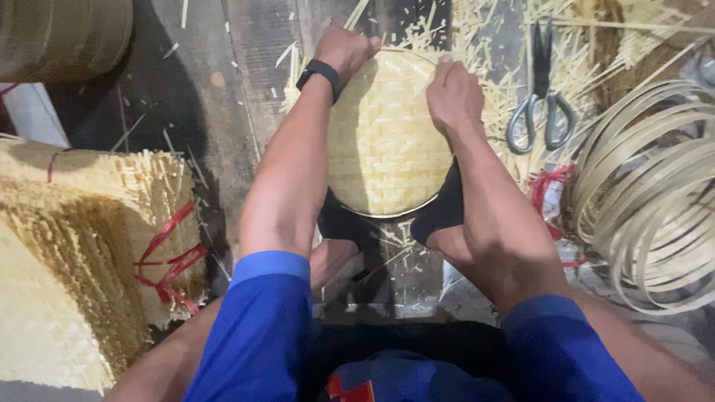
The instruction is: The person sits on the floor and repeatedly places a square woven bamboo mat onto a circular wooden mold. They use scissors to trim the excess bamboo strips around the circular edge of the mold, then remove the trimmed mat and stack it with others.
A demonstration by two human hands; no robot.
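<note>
A round woven bamboo tray (383, 141) lies on the floor between my knees, pale yellow with a thin rim. My left hand (344, 48), with a black band at the wrist, grips the tray's far left rim. My right hand (452, 93) presses on the far right rim, fingers curled over the edge. Both feet in dark socks brace the tray's near edge.
Grey-handled scissors (541, 112) lie among bamboo trimmings to the right. Coiled bamboo strips (655, 193) sit at far right. A stack of woven bamboo mats (82, 253) tied with red ribbon (167, 257) fills the left. A bamboo roll (63, 33) is at top left.
</note>
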